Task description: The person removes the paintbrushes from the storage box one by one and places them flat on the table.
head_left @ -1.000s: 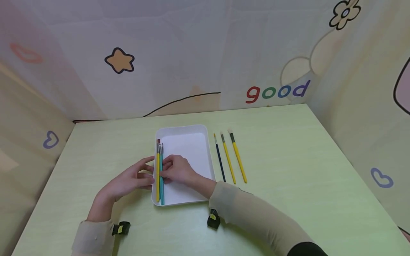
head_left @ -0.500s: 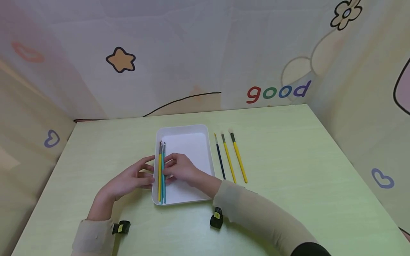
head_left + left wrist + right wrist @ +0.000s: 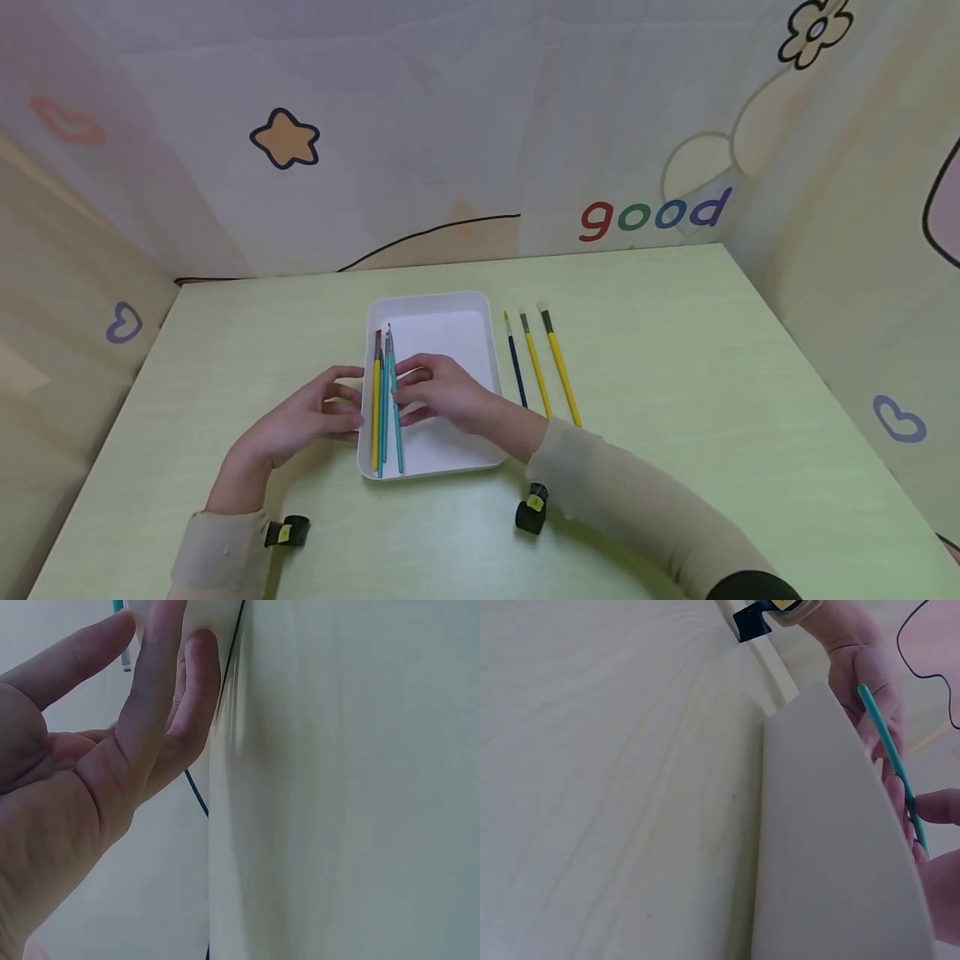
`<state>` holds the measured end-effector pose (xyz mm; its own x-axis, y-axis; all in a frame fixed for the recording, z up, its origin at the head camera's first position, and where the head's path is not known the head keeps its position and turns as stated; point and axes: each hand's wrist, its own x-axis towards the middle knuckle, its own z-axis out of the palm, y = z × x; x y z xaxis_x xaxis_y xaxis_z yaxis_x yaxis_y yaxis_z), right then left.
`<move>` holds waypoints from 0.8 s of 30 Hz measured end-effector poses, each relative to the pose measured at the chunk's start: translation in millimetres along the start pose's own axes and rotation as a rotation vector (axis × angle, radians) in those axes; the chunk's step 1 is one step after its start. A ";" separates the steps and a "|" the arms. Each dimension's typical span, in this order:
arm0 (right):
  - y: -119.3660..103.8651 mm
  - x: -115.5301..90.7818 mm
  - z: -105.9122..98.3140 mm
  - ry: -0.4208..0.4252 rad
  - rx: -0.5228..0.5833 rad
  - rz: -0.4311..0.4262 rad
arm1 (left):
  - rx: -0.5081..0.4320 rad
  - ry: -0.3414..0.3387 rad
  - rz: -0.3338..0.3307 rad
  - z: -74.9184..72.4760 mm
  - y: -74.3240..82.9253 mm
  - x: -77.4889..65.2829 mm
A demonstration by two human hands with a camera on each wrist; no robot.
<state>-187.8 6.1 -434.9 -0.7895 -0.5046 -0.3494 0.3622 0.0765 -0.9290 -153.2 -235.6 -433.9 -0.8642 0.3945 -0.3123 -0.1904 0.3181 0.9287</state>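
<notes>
A white tray [image 3: 450,317] lies on the table, with a yellow-handled paintbrush [image 3: 376,417] and slim teal-handled paintbrushes [image 3: 383,417] along its left side. My right hand [image 3: 450,396] pinches one teal paintbrush [image 3: 399,446] between thumb and fingers over the tray, slightly right of the others. In the right wrist view that brush's teal handle [image 3: 889,742] slants above the tray's wall [image 3: 832,825]. My left hand [image 3: 300,421] rests with spread, slightly bent fingers at the tray's left edge; the left wrist view has its fingertips [image 3: 201,649] against the tray's outer wall.
Right of the tray, a dark blue paintbrush [image 3: 515,362] and two yellow-handled ones, a thinner brush [image 3: 535,367] and a thicker brush [image 3: 561,367], lie side by side on the pale green table [image 3: 675,375]. A printed cloth wall [image 3: 420,125] stands behind.
My right hand has moved a little to the right, drawing one teal paintbrush away from the others. The yellow brush in the tray has also shifted slightly right. My left hand stays at the tray's edge.
</notes>
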 end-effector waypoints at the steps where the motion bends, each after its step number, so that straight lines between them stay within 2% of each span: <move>1: -1.1 -2.3 -1.8 -0.005 0.004 -0.002 | 0.000 0.000 -0.003 -0.3 -0.4 0.1; 9: -10.6 -20.4 -17.9 -0.023 0.019 -0.026 | -0.018 0.008 -0.025 -1.4 -3.2 0.9; 16: -15.9 -32.1 -28.1 -0.035 0.051 -0.045 | -0.049 0.045 -0.052 -0.4 -3.6 0.9; 24: -19.8 -48.6 -52.3 0.019 0.031 -0.088 | -0.061 0.040 -0.037 0.1 -4.1 5.3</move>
<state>-182.5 74.0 -406.0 -0.8281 -0.4918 -0.2690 0.3058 0.0059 -0.9521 -157.0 -234.7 -439.4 -0.8736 0.3485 -0.3397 -0.2496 0.2782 0.9275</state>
